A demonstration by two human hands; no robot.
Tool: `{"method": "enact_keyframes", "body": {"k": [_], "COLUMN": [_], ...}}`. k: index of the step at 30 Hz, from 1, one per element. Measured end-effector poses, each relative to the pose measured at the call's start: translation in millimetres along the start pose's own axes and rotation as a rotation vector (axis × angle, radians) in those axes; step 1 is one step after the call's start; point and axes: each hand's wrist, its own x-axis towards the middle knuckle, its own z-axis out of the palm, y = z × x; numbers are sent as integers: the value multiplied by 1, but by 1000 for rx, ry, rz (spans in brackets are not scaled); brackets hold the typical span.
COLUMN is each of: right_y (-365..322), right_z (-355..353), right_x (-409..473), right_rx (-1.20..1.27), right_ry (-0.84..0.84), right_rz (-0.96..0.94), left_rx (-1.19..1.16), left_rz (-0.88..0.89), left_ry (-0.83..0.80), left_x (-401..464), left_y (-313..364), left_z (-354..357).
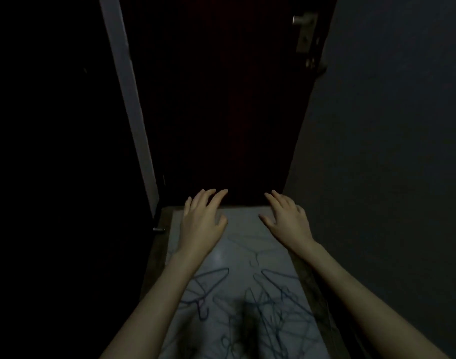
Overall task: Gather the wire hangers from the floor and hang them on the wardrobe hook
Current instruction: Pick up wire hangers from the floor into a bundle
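Note:
Several dark wire hangers [263,304] lie tangled on the pale floor [237,229] in a dim, narrow passage. A few paler hangers [255,255] lie farther ahead, faint against the tiles. My left hand [202,218] and my right hand [286,217] are stretched out in front of me, palms down, fingers spread and straight, holding nothing. Both hands hover above the far end of the floor, well beyond the hangers. No wardrobe hook shows in the darkness.
A dark red door [221,99] closes off the passage ahead, its metal handle [303,32] at the upper right. A grey wall [390,151] runs along the right. A pale door frame [128,99] and black space are on the left.

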Motion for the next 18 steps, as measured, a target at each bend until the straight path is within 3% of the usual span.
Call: {"method": "enact_keyframes", "body": {"k": [11, 18], "right_y": [90, 123], "right_z": [399, 550], "right_x": [-116, -172], "right_rx": [-13, -35], "right_ry": [-182, -247], "right_rz": [100, 134], "left_rx": [-28, 3], "left_rz": [-29, -63], "left_ry": [-104, -260], "left_x": [-189, -262], "left_y": [-159, -219], "left_z": [343, 472]}}
